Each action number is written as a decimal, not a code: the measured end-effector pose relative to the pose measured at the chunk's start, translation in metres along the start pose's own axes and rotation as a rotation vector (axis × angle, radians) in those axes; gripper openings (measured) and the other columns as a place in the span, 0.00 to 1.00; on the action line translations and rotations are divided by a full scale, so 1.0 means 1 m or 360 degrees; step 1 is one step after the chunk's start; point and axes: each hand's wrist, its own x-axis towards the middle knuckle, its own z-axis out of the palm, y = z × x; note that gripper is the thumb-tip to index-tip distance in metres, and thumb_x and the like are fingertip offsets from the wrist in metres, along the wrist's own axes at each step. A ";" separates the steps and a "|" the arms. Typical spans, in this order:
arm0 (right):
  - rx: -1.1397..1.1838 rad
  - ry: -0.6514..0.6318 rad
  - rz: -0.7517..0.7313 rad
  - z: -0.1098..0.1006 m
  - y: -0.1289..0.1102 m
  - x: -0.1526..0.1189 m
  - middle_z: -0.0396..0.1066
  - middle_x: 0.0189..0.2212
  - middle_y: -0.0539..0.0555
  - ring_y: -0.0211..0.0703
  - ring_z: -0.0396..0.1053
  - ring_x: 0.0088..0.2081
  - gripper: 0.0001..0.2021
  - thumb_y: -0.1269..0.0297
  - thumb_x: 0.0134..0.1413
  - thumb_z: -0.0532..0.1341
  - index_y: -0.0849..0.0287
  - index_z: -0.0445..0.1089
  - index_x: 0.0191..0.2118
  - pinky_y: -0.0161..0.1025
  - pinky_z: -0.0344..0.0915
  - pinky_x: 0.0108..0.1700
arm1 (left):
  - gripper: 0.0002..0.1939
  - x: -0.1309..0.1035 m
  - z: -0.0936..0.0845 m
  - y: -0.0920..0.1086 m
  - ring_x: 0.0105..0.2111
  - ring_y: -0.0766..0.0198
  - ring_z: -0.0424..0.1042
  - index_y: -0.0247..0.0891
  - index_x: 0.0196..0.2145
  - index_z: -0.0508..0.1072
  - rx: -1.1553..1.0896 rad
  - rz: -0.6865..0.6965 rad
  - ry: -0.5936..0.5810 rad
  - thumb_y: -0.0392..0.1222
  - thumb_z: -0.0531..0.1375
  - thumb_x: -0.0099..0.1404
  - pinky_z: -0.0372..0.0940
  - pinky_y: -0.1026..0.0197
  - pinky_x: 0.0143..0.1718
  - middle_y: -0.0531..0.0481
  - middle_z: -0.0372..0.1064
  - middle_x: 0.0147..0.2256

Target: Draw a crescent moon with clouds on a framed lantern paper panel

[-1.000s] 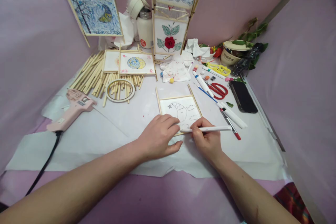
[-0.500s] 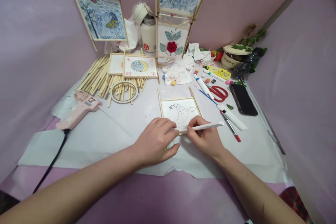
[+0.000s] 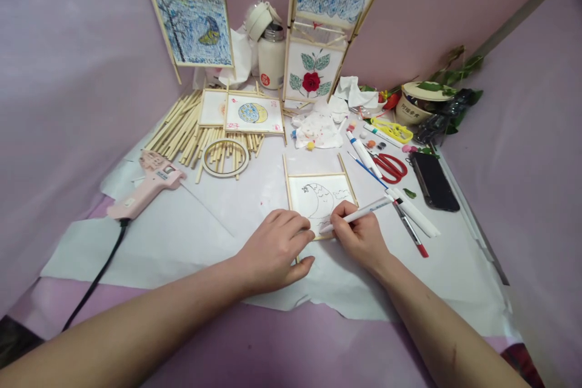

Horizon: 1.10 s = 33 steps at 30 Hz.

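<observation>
A small stick-framed sheet (image 3: 301, 195) lies flat in front of me, bearing a black line drawing of a crescent moon, a star and clouds. My right hand (image 3: 361, 236) grips a white pen (image 3: 369, 209), its tip down at the lower part of the paper. Resting over the frame's lower left corner is my left hand (image 3: 277, 248), fingers spread and lightly bent, with nothing held in it. That corner of the drawing is hidden under the fingers.
At left are a pink glue gun (image 3: 150, 185), a tape roll (image 3: 226, 157) and wooden sticks (image 3: 175, 130). To the right lie red scissors (image 3: 391, 168), pens (image 3: 410, 229) and a phone (image 3: 434, 180). Framed pictures (image 3: 313, 70), an open bottle (image 3: 271, 57) and a bowl (image 3: 416, 110) stand behind.
The whole view has shifted, so things sit further right. My right hand has tilted the pen more steeply and its tip has moved slightly right, away from my left fingers.
</observation>
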 end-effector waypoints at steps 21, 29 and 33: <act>0.0111 0.0087 -0.0020 0.003 0.004 -0.002 0.63 0.18 0.46 0.36 0.60 0.22 0.09 0.67 0.56 0.55 0.57 0.63 0.25 0.34 0.57 0.26 | 0.13 0.001 0.000 0.000 0.44 0.52 0.66 0.33 0.43 0.72 0.0004 0.0013 0.0029 0.42 0.59 0.63 0.60 0.49 0.47 0.43 0.69 0.42; 0.0102 0.0102 -0.0039 0.003 0.003 -0.002 0.61 0.17 0.46 0.36 0.58 0.21 0.10 0.68 0.55 0.55 0.57 0.61 0.23 0.34 0.55 0.25 | 0.13 0.000 0.001 -0.001 0.44 0.53 0.66 0.32 0.43 0.72 -0.0008 0.0025 0.0037 0.42 0.60 0.63 0.60 0.49 0.47 0.43 0.69 0.42; 0.0086 0.0087 -0.0037 0.003 0.004 -0.003 0.62 0.17 0.46 0.36 0.58 0.21 0.10 0.68 0.55 0.55 0.57 0.62 0.24 0.34 0.55 0.25 | 0.13 0.001 0.002 -0.002 0.44 0.53 0.66 0.33 0.43 0.72 -0.0006 0.0026 0.0034 0.43 0.60 0.63 0.60 0.49 0.47 0.43 0.69 0.42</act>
